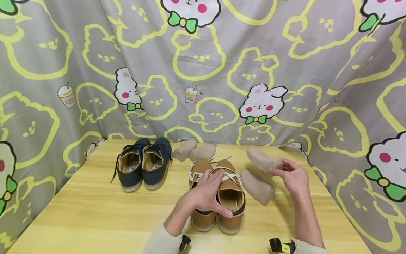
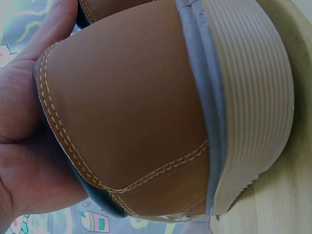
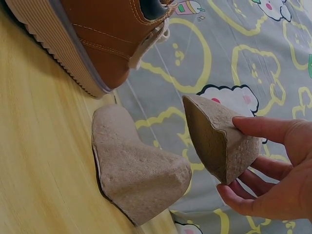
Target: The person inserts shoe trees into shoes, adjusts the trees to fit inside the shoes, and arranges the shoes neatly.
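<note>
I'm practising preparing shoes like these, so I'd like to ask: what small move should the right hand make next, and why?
Probably ease the right hand leftward until the held insert lines up with the right tan shoe. That shoe's opening looks uncovered, the left hand rests on the pair, and the insert's rounded far end is free.

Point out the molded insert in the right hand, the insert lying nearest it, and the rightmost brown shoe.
Held insert [image 1: 263, 159]: head view, middle of its body.
Nearest insert [image 3: 138, 168]: right wrist view, middle of its upper surface.
Rightmost brown shoe [image 1: 230, 200]: head view, inside, seen through its opening.
</note>
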Available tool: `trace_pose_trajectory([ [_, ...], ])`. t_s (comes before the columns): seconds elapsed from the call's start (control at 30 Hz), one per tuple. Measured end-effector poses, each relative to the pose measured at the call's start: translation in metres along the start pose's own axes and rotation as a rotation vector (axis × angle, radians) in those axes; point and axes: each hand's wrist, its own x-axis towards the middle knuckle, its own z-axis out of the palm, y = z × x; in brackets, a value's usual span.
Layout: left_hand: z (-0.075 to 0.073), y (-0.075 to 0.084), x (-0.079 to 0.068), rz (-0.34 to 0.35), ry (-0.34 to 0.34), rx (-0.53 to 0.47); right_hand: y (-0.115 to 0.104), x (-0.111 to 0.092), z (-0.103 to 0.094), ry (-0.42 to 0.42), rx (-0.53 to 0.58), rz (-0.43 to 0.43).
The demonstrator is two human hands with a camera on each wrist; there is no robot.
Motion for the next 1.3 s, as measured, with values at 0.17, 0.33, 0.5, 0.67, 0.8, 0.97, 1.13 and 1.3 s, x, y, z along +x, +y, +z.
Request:
trace_pose_trajectory([
  [0.17, -0.003, 0.0, 0.002, 0.012, 0.01, 0.003, -0.004, 0.001, -0.001, -0.001, 0.01, -0.004],
  [0.33, -0.002, 0.0, 0.0, 0.006, 0.006, -0.009, -0.003, 0.001, 0.0, -0.009, 0.003, -0.009],
  [0.5, 0.0, 0.0, -0.001, -0.011, -0.006, -0.022, -0.001, 0.0, 0.001, -0.021, -0.001, -0.006],
  [0.67, 0.0, 0.0, -0.002, -0.015, 0.0, -0.019, -0.002, -0.001, 0.001, -0.028, 0.0, -0.003],
  [0.8, 0.0, 0.0, -0.002, -0.017, -0.001, -0.011, -0.003, -0.002, 0.001, -0.037, -0.005, -0.008],
  [0.97, -0.001, 0.0, -0.002, -0.021, -0.011, -0.008, -0.006, -0.002, 0.001, -0.061, -0.017, -0.035],
  [1.13, -0.001, 0.0, -0.001, -0.021, -0.012, -0.014, -0.011, -0.005, -0.002, -0.105, -0.059, -0.061],
  [1.3, -0.001, 0.001, -0.002, -0.022, -0.02, -0.018, -0.018, -0.01, -0.005, -0.137, -0.114, -0.094],
])
